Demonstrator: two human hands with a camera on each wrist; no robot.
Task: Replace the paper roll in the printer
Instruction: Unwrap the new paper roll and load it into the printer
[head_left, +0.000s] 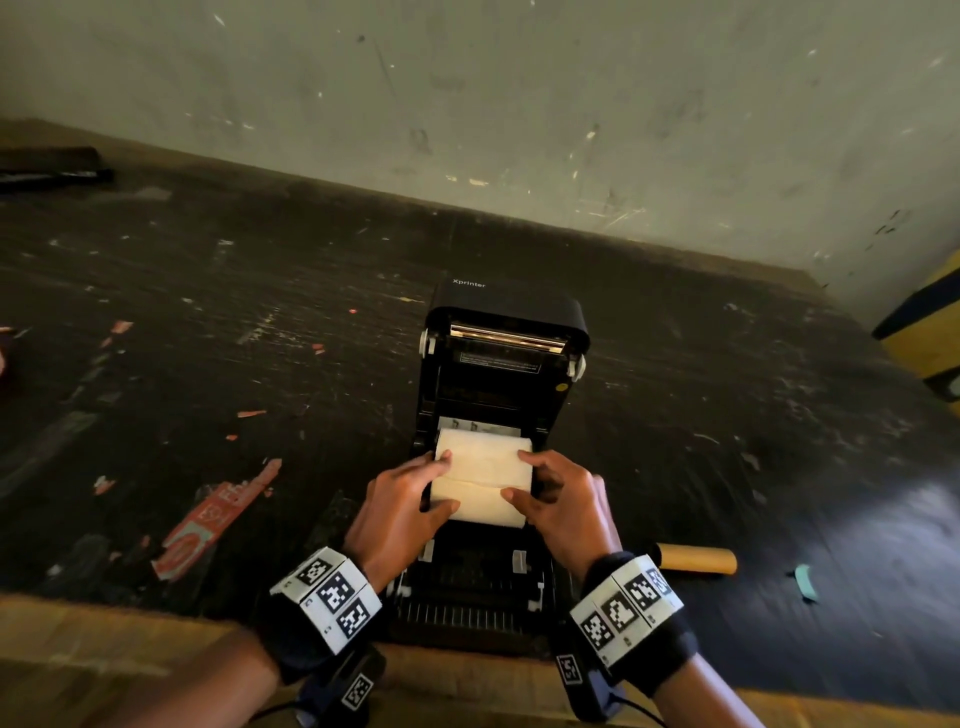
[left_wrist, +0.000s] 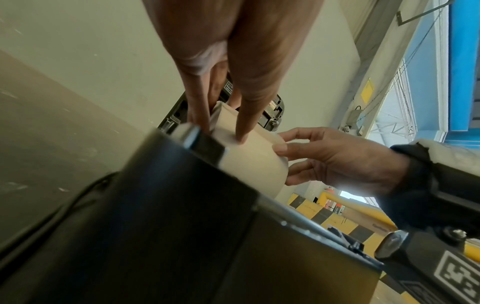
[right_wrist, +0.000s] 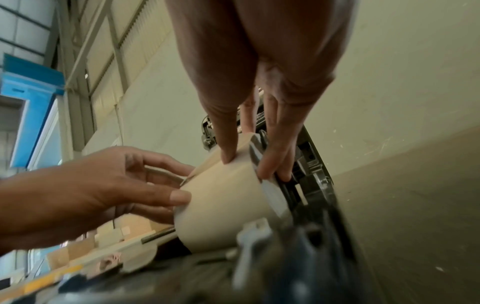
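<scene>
A black Xprinter label printer (head_left: 506, 322) stands open at the table's near edge, lid tilted back. A cream paper roll (head_left: 483, 480) lies across its paper bay. My left hand (head_left: 410, 499) grips the roll's left end, thumb on the front and fingers on top. My right hand (head_left: 558, 499) grips the right end the same way. In the left wrist view the roll (left_wrist: 254, 164) sits behind the printer's black wall (left_wrist: 182, 205), my left fingers (left_wrist: 245, 125) on it. The right wrist view shows the roll (right_wrist: 221, 205) with my right fingers (right_wrist: 226, 148) pressing its top.
A brown cardboard core (head_left: 696, 558) lies on the dark, scuffed table (head_left: 208, 322) right of the printer. A red torn label (head_left: 208, 525) sits to the left, a teal scrap (head_left: 805, 582) far right. A pale wall (head_left: 519, 104) runs behind.
</scene>
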